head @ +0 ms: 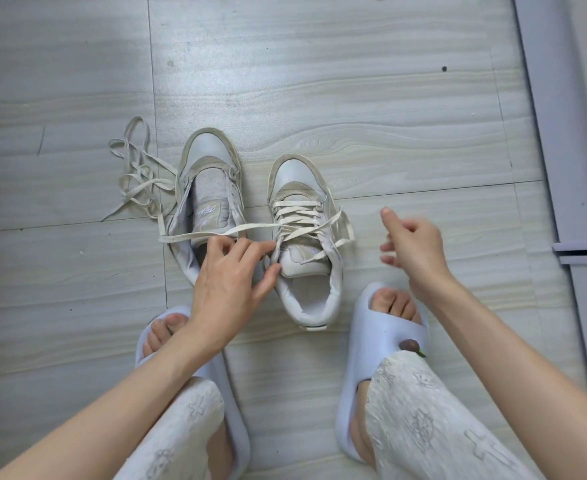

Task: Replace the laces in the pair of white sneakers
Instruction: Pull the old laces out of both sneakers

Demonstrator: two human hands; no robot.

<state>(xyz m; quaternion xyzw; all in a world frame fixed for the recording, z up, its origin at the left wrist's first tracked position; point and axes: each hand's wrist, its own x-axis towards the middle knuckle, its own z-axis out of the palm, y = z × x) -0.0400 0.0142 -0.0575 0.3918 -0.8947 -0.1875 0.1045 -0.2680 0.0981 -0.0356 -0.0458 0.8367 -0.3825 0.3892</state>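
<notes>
Two white sneakers stand side by side on the floor, toes pointing away from me. The left sneaker [209, 188] has no lace and its tongue is pulled open. A loose cream lace [136, 174] lies tangled on the floor to its left. The right sneaker [302, 237] is laced; one lace end [216, 233] trails leftward across the left sneaker. My left hand [229, 275] pinches the lace beside the right sneaker's tongue. My right hand [409, 244] hovers to the right of that sneaker, fingers loosely curled, holding nothing.
My feet in pale slippers [378, 327] rest on the grey wood-pattern floor [354, 98] just behind the sneakers. A pale wall or door frame [562, 133] runs along the right edge.
</notes>
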